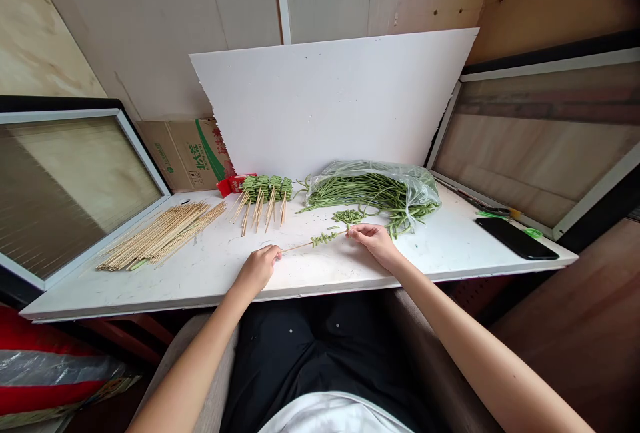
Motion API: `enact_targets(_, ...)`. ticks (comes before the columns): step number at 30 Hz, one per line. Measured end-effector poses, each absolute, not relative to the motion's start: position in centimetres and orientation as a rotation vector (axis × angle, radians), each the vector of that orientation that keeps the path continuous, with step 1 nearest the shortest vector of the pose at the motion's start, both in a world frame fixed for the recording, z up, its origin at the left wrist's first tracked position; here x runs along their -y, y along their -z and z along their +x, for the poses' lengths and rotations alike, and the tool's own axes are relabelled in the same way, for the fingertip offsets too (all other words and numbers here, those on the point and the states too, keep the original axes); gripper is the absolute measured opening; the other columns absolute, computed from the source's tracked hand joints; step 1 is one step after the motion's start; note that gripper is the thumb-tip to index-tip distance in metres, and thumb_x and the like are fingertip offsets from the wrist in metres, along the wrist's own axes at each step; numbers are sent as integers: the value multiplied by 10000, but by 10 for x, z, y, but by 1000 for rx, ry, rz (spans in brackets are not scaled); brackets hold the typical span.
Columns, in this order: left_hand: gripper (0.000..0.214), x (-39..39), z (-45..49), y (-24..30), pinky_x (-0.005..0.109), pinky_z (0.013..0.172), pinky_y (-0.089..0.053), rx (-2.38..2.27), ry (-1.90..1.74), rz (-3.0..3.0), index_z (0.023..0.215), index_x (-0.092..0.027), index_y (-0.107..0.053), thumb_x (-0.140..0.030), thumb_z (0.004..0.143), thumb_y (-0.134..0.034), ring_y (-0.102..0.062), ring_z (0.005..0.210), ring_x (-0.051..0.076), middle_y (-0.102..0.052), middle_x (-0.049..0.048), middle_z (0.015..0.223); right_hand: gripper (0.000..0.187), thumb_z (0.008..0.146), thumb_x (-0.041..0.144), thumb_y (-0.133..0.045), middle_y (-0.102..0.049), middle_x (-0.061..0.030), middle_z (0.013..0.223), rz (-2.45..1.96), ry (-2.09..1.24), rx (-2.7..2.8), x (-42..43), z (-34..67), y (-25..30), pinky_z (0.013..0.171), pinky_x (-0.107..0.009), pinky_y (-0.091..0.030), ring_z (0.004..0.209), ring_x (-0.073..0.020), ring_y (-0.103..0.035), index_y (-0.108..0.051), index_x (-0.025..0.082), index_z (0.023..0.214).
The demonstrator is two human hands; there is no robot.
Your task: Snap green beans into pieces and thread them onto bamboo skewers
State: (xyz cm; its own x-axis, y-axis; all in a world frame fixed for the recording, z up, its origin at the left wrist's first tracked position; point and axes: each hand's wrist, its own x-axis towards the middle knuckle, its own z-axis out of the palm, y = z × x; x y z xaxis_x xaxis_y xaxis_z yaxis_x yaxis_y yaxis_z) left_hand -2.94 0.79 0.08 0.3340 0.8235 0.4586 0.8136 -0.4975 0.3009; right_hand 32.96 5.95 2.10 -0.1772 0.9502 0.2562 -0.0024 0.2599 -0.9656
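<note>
My left hand [261, 266] is closed round the bare end of a thin wooden skewer [296, 247]. Short green bean pieces [324, 239] are threaded across the skewer's other half. At its far tip, my right hand [373, 241] pinches a small bit of green bean, partly hidden by the fingers. Just behind that hand lies a little heap of cut bean pieces [349, 216]. Long green beans [357, 192] spill from a clear plastic bag [425, 186] farther back. Finished bean skewers [267, 188] are stacked at the back, their sticks pointing towards me.
A large bundle of bare skewers [163, 236] lies on the left of the white table [200, 290]. On the right are a black phone [517, 238] and scissors [487, 208]. A white board [330, 106] stands behind, beside a cardboard box [183, 153] and a red packet [231, 185].
</note>
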Motion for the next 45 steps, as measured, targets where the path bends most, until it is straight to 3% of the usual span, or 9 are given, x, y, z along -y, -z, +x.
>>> enact_targets(11,283,-10,-32,-2,272,663,-456,-1480,-857,2486,844,-202,-621,-1,801,-426,-609,718,177,-647,23,794,283,756,521,-841,-772,-67,938,-894,-1072,1491,-58,328,-23,909,-383,-489,922,-254,-681,-804,257,850)
enact_targets(18,267,-10,-31,-5,271,660,-459,-1512,-827,2490,824,-198,-607,-17,808,-412,-598,698,174,-623,19,758,283,759,526,-830,-763,-54,906,-885,-1054,1497,-57,325,-23,817,-361,-483,855,-239,-665,-798,253,825)
enact_targets(26,264,-13,-29,2,267,762,-515,-1487,-1023,2377,978,-204,-663,-81,912,-439,-660,749,165,-695,25,826,352,772,571,-788,-755,-48,854,-947,-1157,1376,-64,324,-18,697,-312,-471,693,-159,-592,-785,220,794)
enact_targets(33,310,-11,-32,1,250,729,-520,-1516,-954,2430,889,-199,-686,-7,842,-447,-684,765,164,-719,23,803,351,777,551,-801,-775,-61,931,-944,-1084,1413,-57,322,-21,932,-347,-478,945,-231,-679,-791,205,835)
enact_targets(39,304,-14,-34,5,259,722,-541,-1488,-985,2452,871,-202,-689,-4,840,-460,-704,770,174,-742,25,816,335,757,539,-824,-771,-56,993,-978,-1064,1399,-57,321,-19,957,-355,-459,967,-232,-674,-779,217,841)
enact_targets(45,316,-15,-35,7,273,760,-569,-1454,-1141,2441,976,-197,-726,-29,872,-480,-709,758,171,-773,41,911,371,753,565,-818,-766,-61,947,-985,-1096,1405,-57,318,-18,933,-356,-462,932,-230,-664,-756,203,808)
